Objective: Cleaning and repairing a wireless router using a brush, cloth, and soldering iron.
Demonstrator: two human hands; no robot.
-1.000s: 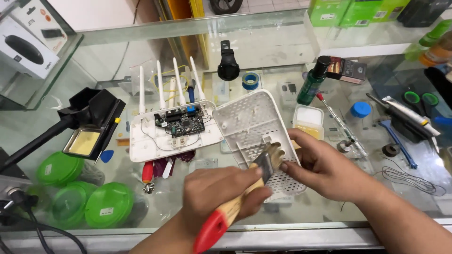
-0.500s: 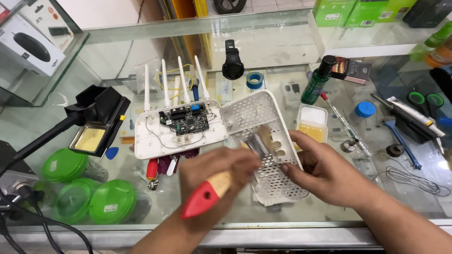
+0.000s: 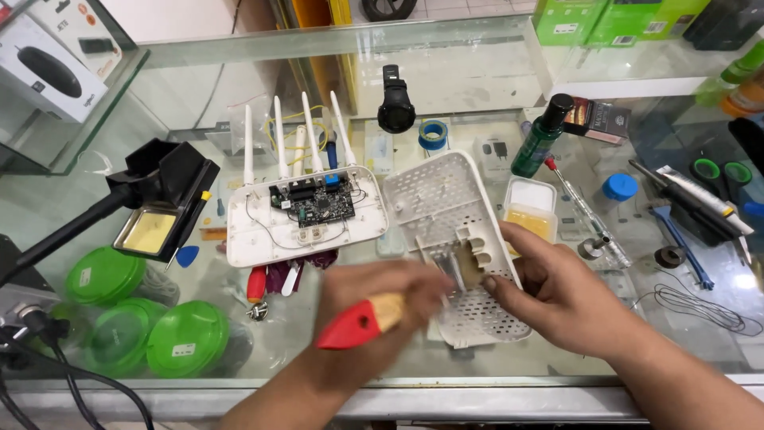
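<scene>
Since half a second ago the left hand [image 3: 382, 306] has swung its brush so the red and pale wooden handle [image 3: 360, 322] points lower left, while the bristle end has come down onto the cover; the hand is blurred with motion.

Largest in view, the glass table [image 3: 477, 103] carries everything. On it, left of centre, lies the opened white router base with four upright antennas and a bare green circuit board [image 3: 306, 213]. Just beside it to the right, tilted and touching the table at its lower edge, sits the white perforated plastic router cover [image 3: 446, 203], inner side up. The right hand [image 3: 561, 291] steadies this cover from the right, its fingers [image 3: 497, 279] closed on the cover's inner tabs. The left hand's fingers are wrapped tight around the brush handle, and the brush's metal ferrule [image 3: 450, 275] and tan bristles [image 3: 468, 267] rest against the cover's middle, close to the right fingertips.

At the far left a black soldering-iron stand with a yellow sponge [image 3: 163, 203] stands above three round green lidded containers [image 3: 147, 322]. Right of the cover sits a small white tub of yellow paste [image 3: 532, 211], and behind it a dark green bottle with a black cap [image 3: 541, 137]. A small blue tape roll [image 3: 433, 134] lies near the back
</scene>
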